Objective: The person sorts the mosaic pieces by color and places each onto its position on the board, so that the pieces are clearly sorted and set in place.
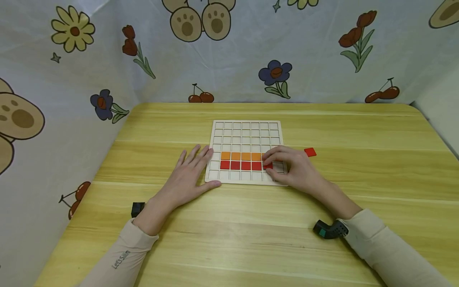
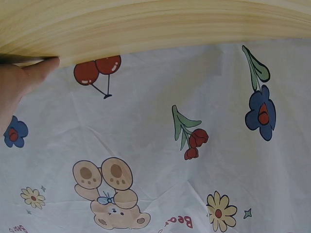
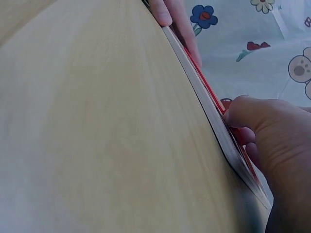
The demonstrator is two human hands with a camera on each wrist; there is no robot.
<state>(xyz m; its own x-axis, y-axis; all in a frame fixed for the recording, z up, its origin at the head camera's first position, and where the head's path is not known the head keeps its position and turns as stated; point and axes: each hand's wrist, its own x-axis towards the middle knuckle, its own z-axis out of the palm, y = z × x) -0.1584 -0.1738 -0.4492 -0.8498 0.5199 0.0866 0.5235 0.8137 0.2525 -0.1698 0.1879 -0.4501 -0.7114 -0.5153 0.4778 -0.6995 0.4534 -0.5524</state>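
A white grid board (image 1: 247,178) lies flat on the table, with a row of red tiles (image 1: 245,165) below a row of orange tiles (image 1: 241,156). My left hand (image 1: 186,175) rests at the board's left edge, its fingers extended and thumb apart at the lower left corner. Over the right part of the board, my right hand (image 1: 294,165) has its fingers bent and pinches a red tile (image 1: 267,166) at the right end of the red row. In the right wrist view the right thumb (image 3: 243,111) meets the board's edge; the fingertips are partly hidden.
One loose red tile (image 1: 310,152) lies on the table just right of the board, behind the right hand. The wooden table (image 1: 229,239) ends at a printed cloth (image 1: 233,71) at the back and left. Each wrist wears a black camera (image 1: 330,230).
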